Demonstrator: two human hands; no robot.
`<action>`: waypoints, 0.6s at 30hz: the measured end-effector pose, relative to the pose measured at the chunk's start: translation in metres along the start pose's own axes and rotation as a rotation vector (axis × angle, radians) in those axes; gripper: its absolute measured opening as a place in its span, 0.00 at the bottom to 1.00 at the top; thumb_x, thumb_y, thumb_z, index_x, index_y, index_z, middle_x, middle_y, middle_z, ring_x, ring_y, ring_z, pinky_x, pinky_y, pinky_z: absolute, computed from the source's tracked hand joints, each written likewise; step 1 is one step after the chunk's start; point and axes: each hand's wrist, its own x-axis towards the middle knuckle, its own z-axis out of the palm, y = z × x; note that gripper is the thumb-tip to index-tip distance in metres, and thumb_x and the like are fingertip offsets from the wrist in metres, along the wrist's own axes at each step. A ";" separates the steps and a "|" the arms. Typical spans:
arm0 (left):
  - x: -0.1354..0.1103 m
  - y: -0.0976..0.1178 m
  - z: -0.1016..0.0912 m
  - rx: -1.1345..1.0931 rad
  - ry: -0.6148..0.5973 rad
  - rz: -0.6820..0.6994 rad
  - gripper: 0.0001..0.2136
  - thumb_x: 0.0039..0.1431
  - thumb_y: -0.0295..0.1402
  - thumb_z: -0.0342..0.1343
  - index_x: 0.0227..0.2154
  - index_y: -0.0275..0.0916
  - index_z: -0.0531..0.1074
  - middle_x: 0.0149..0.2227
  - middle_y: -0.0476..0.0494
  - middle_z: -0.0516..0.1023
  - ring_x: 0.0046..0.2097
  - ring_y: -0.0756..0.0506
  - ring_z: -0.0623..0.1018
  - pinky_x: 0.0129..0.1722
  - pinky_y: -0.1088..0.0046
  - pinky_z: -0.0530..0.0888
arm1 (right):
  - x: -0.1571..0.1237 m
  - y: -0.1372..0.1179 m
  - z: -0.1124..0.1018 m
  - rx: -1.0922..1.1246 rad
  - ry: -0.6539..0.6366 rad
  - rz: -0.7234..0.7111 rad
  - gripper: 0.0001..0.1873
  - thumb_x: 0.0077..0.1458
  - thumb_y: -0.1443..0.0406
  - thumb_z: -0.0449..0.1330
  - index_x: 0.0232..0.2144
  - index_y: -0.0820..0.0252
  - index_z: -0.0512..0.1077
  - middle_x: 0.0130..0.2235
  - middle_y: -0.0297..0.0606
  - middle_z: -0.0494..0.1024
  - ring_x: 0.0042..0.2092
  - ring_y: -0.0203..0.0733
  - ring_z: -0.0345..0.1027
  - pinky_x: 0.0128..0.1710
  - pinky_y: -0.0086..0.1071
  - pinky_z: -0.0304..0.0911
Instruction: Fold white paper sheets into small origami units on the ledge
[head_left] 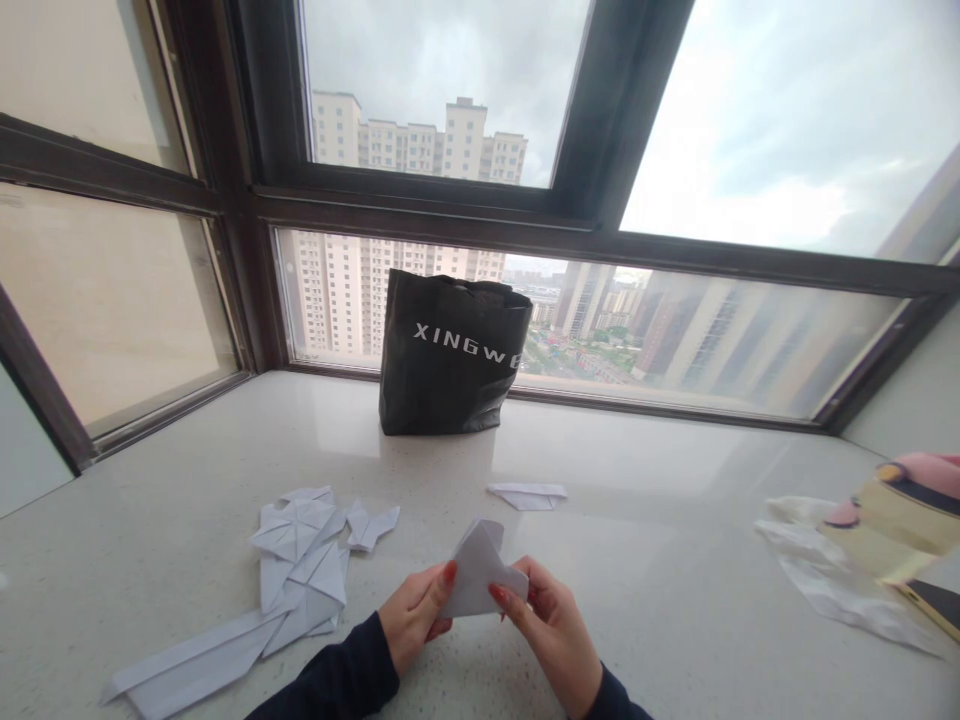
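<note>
A piece of folded white paper (pixel 478 572) is held between my two hands, just above the pale speckled sill. My left hand (pixel 420 608) pinches its left edge, thumb on the near face. My right hand (pixel 551 625) grips the lower right corner, thumb in front and fingers behind. The paper has a pointed top and a flap sticking out to the right. Left of my hands lies a pile of folded paper pieces (pixel 304 570), with a small folded paper piece (pixel 373 525) beside it. A flat folded strip (pixel 529 495) rests beyond my right hand.
A black bag (pixel 454 370) with white lettering stands against the window. At the right are crumpled white tissue (pixel 832 575), a pink and cream object (pixel 900 515) and a dark phone-like object (pixel 934 605). Dark window frames (pixel 420 210) border the speckled sill (pixel 660 500).
</note>
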 end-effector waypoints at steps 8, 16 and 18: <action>-0.006 0.003 -0.009 -0.074 -0.184 -0.022 0.39 0.40 0.62 0.33 0.50 0.39 0.53 0.24 0.45 0.70 0.19 0.50 0.69 0.17 0.77 0.63 | -0.007 -0.013 -0.001 -0.286 -0.018 -0.337 0.10 0.53 0.64 0.50 0.22 0.60 0.62 0.22 0.33 0.65 0.26 0.35 0.59 0.27 0.27 0.55; -0.009 0.008 0.000 0.100 -0.238 0.076 0.42 0.41 0.62 0.24 0.43 0.32 0.63 0.21 0.43 0.70 0.14 0.55 0.56 0.13 0.80 0.53 | -0.008 -0.008 0.002 -0.319 -0.033 -0.351 0.10 0.54 0.65 0.49 0.22 0.59 0.62 0.23 0.34 0.66 0.26 0.36 0.60 0.27 0.28 0.57; -0.009 0.007 0.002 0.197 -0.163 0.109 0.40 0.42 0.61 0.24 0.37 0.32 0.67 0.16 0.48 0.65 0.15 0.54 0.57 0.15 0.78 0.54 | -0.008 -0.006 0.001 -0.351 -0.044 -0.355 0.09 0.54 0.65 0.49 0.23 0.59 0.62 0.23 0.33 0.67 0.26 0.36 0.60 0.30 0.29 0.58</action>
